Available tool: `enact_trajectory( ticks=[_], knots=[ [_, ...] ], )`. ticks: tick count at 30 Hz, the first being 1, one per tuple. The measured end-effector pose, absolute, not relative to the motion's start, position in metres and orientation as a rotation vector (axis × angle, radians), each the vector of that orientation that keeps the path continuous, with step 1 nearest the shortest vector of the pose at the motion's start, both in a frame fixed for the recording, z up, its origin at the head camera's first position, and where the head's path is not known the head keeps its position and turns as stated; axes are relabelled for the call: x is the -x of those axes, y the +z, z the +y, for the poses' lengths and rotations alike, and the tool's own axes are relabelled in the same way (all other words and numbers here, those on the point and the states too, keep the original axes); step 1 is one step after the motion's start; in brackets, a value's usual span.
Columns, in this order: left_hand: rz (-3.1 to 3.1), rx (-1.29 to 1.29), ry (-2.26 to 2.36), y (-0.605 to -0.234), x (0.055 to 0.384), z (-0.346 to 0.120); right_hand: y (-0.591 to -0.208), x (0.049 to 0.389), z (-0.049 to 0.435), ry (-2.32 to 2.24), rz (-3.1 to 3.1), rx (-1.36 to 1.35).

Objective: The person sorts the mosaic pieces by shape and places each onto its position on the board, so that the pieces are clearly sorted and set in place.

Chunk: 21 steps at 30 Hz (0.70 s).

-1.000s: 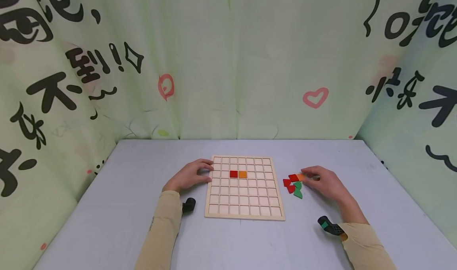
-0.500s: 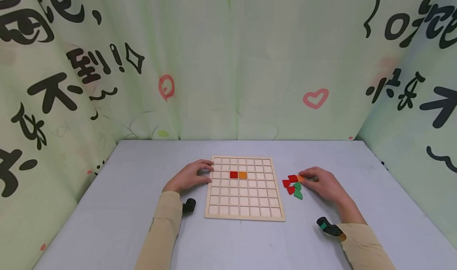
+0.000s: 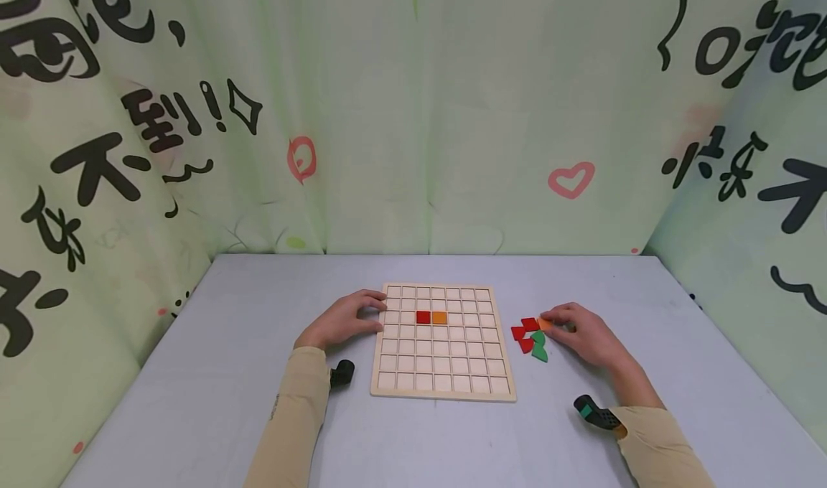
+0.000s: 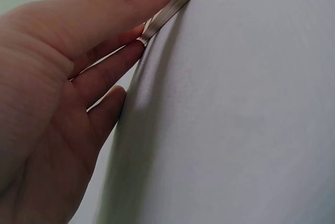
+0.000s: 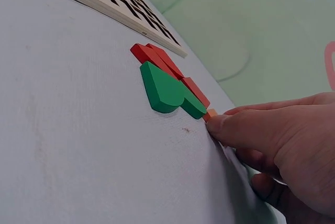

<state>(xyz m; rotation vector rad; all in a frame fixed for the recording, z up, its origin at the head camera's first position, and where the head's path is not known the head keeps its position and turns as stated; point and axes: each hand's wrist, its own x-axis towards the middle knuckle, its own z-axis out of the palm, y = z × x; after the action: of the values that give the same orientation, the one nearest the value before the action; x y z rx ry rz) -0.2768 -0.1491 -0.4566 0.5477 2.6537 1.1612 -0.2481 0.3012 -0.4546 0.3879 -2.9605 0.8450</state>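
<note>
Pick-up step, apparently: right hand (image 3: 586, 335) pinches orange tile (image 5: 210, 113); left hand (image 3: 341, 319), unclenched, touches grid board (image 3: 442, 366). Vertical lift seems required.

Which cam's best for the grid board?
Head: the grid board lies fully in frame, seen from above, with all four sides showing. Left wrist catches only a strip of its edge. Right wrist shows just part of it, steeply slanted and cut off at the top.
</note>
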Motion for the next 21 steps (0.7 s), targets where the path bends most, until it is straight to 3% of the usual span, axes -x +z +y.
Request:
enact_trajectory(
  ticks=[21],
  knots=[
    [2.662, -0.582, 1.161, -0.4582, 0.2763, -0.1504, -0.4498, 0.2428, 0.2985, 0.877, -2.916, -0.331]
  ],
)
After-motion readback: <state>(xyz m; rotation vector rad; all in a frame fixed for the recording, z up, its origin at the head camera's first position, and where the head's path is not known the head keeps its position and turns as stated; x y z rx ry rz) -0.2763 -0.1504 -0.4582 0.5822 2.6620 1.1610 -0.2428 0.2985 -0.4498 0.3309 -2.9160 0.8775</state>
